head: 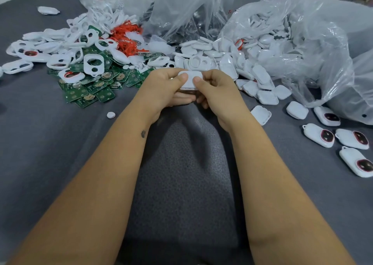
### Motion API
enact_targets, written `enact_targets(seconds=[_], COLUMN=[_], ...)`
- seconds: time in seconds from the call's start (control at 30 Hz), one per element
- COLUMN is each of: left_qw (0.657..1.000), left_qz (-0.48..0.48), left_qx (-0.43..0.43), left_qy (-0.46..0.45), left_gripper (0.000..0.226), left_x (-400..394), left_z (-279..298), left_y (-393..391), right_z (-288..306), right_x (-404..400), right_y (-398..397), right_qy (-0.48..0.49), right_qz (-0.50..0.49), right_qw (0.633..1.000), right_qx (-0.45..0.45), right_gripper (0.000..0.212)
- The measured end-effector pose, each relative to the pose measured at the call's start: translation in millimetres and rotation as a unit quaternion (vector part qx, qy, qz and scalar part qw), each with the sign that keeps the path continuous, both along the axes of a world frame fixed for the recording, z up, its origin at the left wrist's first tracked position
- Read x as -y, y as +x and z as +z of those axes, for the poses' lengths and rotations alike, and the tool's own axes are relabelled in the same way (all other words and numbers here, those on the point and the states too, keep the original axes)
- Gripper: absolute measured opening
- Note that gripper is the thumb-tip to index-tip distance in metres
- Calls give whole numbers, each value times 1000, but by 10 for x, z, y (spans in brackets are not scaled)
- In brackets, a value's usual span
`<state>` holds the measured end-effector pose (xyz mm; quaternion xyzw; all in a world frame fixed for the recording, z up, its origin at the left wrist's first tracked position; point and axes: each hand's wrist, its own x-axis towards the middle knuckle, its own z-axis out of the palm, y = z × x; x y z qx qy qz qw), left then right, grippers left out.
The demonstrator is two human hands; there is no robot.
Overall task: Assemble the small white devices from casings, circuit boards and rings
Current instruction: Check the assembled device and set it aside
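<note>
My left hand (164, 90) and my right hand (217, 94) both grip one small white device (190, 80) at the middle of the grey cloth, thumbs pressed on its top face. Its underside is hidden by my fingers. Green circuit boards (94, 87) lie in a heap to the left, with white front casings (60, 48) that have cut-out holes on and behind them. Red rings (126, 37) sit in a tangle behind the boards. Plain white back casings (250, 66) spill from a clear bag to the right.
Several finished white devices with dark red buttons (327, 136) lie at the right edge. Clear plastic bags (314, 42) fill the back and right. A small white round cap (111, 114) lies alone on the grey cloth (50, 153) left of my arm.
</note>
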<state>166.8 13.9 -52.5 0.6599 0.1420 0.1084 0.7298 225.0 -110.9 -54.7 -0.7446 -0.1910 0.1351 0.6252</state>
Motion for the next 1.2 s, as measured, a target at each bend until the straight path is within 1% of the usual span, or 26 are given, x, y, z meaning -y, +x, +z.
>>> enact_targets(seconds=[0.1,0.17,0.23,0.33,0.43,0.53,0.6,0.7,0.8,0.87,0.93,1.07,1.2], left_qw=[996,992,989,985,986,986,986,985,984,985,987,990,992], left_qz=[-14,-19,-14,-5,3,-7,-12,42,88,82,75,74,65], left_qx=[-2,10,21,33,54,81,94,111,126,130,129,115,112], left_qy=[91,122,146,168,160,144,134,126,89,76,59,28,3], left_gripper=[23,24,26,24,20,21,24,21,12,10,10,6,6], left_x=[-16,-15,-8,-1,7,8,31,61,38,23,25,50,62], left_z=[1,6,6,1,15,23,25,18,10,5,-2,-14,-32], left_y=[-2,-3,-2,0,-9,-25,-34,-24,-14,-21,-23,-17,-9], right_z=[19,24,31,48,63,62,48,21,8,7,3,-7,5], right_x=[9,17,26,31,27,11,12,26,11,-2,0,4,-23], right_y=[-7,-8,-13,-30,-27,-22,-11,15,17,3,0,-3,-18], right_qy=[-9,3,23,49,68,110,131,153,143,153,157,135,139], right_qz=[13,22,26,32,26,29,23,7,17,21,2,-22,-45], right_qw=[1000,1000,999,998,997,993,991,988,989,988,987,988,987], right_qx=[-9,-19,-22,-20,-20,-32,-14,14,23,12,23,66,60], right_gripper=[16,22,25,10,8,19,23,21,23,19,16,19,17])
